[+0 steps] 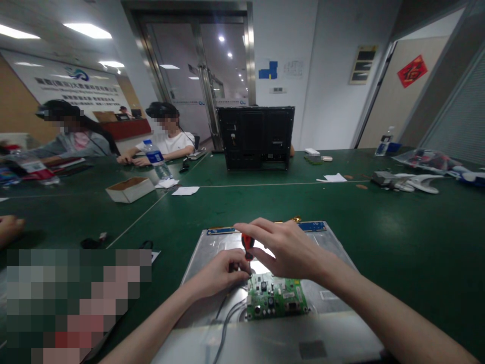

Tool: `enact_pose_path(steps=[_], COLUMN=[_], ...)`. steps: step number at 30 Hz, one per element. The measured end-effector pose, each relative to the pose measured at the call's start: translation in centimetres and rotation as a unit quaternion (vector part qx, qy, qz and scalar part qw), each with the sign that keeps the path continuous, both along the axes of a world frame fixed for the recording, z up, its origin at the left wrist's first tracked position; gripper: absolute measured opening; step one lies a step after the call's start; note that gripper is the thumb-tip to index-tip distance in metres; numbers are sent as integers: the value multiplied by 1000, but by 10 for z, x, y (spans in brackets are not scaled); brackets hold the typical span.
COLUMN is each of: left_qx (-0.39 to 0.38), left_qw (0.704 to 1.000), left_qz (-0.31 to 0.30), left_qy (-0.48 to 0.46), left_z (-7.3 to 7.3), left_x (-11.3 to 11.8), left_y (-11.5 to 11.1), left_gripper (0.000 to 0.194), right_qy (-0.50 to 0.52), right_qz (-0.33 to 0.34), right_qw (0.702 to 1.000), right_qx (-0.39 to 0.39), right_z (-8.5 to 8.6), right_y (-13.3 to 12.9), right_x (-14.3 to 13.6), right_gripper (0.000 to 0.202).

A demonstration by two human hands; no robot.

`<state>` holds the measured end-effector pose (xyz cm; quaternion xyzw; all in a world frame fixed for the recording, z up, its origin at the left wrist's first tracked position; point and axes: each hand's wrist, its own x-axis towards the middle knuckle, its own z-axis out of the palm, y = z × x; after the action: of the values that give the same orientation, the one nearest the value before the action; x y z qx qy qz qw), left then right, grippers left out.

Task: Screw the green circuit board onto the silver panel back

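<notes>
An orange-and-black screwdriver (pixel 247 241) stands nearly upright over the upper left corner of a green circuit board (pixel 276 298). My right hand (pixel 284 247) is on its handle, index finger across the top and thumb beside it. Close by the tip, my left hand (pixel 223 270) has its fingers curled and pinched together at the board's corner; anything between them is hidden. The board lies on a silver metal display panel (pixel 326 298) with a blue circuit strip (pixel 314 226) along its far edge. Grey cables (pixel 224 323) run from the board's left side toward me.
A black monitor housing (pixel 255 139) stands across the green table (pixel 409 237). To the left are an open cardboard box (pixel 130 190) and a water bottle (pixel 157 161). Metal and white plastic parts (pixel 407 181) lie at the right. Two people sit at the far left; another hand (pixel 10 228) shows nearer.
</notes>
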<state>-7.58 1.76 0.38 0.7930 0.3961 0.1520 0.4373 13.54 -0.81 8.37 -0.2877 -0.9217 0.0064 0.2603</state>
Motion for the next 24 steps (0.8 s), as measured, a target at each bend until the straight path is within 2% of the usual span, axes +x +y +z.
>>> enact_pose_path(steps=[12,24], left_qx=[16,6], left_qw=[1000,1000], left_qz=[11,16], left_qy=[11,9], left_z=[-4,1], left_x=[-1,1], left_y=[0,-1], left_gripper=[10,9], right_qy=[1,3], right_qz=[-7,-7], right_qw=[1000,1000], right_qx=[-2,12], right_z=[1,2], right_y=[0,-1], right_x=[1,0], right_gripper=[34,32])
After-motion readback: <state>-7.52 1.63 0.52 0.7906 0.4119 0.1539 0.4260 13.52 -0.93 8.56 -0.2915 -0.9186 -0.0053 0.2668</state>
